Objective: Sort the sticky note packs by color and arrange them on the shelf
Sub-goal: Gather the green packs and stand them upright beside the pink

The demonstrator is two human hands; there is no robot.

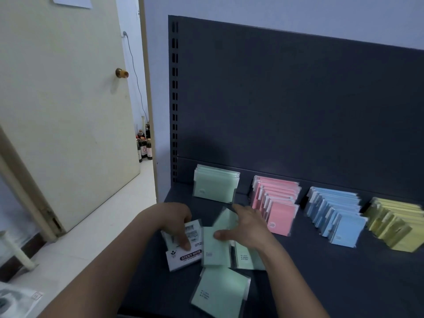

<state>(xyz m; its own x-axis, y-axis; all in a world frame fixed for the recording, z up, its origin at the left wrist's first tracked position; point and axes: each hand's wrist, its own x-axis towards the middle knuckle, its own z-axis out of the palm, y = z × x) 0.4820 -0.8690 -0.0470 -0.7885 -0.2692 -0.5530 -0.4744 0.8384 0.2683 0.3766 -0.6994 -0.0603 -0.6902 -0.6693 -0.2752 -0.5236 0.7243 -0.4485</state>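
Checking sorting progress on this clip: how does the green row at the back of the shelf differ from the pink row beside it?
Colour: the green row holds pale green packs, the pink row pink ones. Depth: the green row is only a few packs close to the back panel, while the pink row runs much further toward the front. Both stand with faces forward, in clear wrappers, on the dark shelf.

**A:** anyone make out what this person's wearing?

**B:** not much to go on tbh. The left forearm (110,267) shows at 7 o'clock and the right forearm (291,278) at 5 o'clock, both bare right out to the frame edge. The left hand (175,220) and right hand (247,228) are bare as well. Nails are too blurry to tell.
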